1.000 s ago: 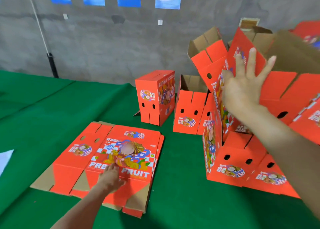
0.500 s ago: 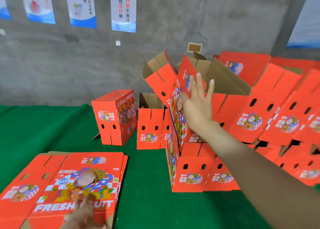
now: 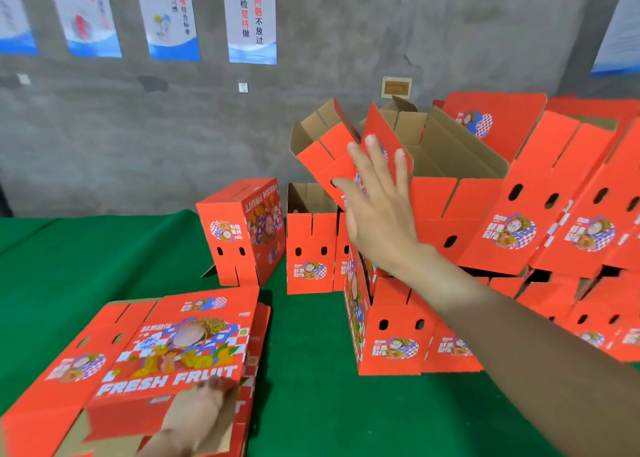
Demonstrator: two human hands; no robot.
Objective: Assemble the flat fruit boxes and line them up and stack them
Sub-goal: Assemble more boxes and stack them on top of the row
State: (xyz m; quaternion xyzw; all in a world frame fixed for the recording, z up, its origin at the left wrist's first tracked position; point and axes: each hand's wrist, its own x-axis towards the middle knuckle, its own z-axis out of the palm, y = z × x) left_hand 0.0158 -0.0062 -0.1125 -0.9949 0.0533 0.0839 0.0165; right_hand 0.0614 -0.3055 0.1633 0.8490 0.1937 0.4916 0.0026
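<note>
The leaning assembled box, toward the table's right edge, is pressed by the spread right hand; the flat fruit box (near-left corner) is pinched by the left hand.

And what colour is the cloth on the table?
Green. The tablecloth shows best in the head view, between the red boxes.
</note>
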